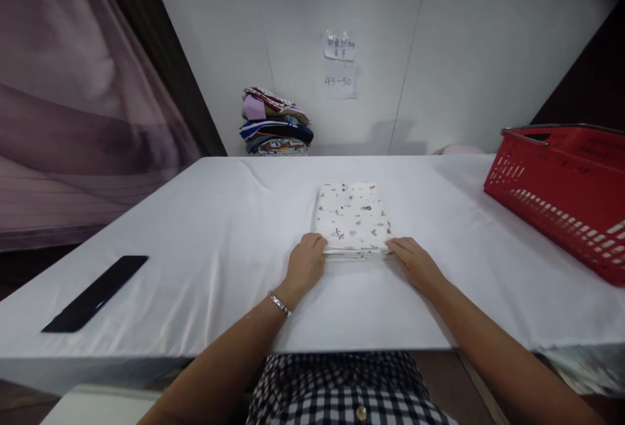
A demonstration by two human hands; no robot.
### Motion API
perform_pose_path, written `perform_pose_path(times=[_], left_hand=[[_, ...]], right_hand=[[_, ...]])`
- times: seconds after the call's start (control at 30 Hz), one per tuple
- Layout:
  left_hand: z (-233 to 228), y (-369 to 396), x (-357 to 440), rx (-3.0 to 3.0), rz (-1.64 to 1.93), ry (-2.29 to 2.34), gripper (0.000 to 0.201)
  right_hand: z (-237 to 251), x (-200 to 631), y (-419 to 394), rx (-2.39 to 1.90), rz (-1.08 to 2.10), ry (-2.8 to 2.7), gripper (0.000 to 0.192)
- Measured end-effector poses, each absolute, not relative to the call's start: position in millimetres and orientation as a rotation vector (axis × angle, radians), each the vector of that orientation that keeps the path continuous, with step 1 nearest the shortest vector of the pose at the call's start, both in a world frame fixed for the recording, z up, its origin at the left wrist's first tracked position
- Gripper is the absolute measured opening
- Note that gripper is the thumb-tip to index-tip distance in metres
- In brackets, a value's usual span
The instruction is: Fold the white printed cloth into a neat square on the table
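White patterned folded cloth (pixel 352 219) is laid mid-tabletop (pixel 195 230), its near corners touched by the left hand (pixel 305 261) and right hand (pixel 415 262), fingers loosely curled. A red basket (pixel 561 184) is set right.

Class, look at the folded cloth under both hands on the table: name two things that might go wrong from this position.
1. Both hands, left hand and right hand, touch only the near corners of the folded cloth; lifting it from there might let the far layers sag and the fold come open.
2. The table cover looks smooth and already shows creases, so sliding the cloth may drag and wrinkle it.
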State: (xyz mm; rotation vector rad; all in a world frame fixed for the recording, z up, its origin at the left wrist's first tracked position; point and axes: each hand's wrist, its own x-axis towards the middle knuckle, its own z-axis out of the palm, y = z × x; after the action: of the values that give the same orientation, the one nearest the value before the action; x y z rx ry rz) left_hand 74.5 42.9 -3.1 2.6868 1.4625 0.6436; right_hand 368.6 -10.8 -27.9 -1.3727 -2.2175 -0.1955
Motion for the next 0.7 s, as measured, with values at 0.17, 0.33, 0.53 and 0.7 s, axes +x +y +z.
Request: perform_pose_path(times=[0.17,0.33,0.53,0.7], left_hand=[[-7,39,74,2.494,0.778,1.427,0.038],[-4,39,76,2.366,0.859,1.531,0.029],[-4,44,70,2.261,0.587,1.715,0.032],[-6,42,68,2.328,0.536,1.715,0.034]], right_hand=[[-31,369,-9,-1.338,-0.252,-2.199,0.039],[-33,368,-9,-1.301,-0.269,-2.206,0.038],[-35,371,-7,-1.276,-0.367,-2.199,0.037],[-38,378,-7,-1.296,-0.386,-2.214,0.038]])
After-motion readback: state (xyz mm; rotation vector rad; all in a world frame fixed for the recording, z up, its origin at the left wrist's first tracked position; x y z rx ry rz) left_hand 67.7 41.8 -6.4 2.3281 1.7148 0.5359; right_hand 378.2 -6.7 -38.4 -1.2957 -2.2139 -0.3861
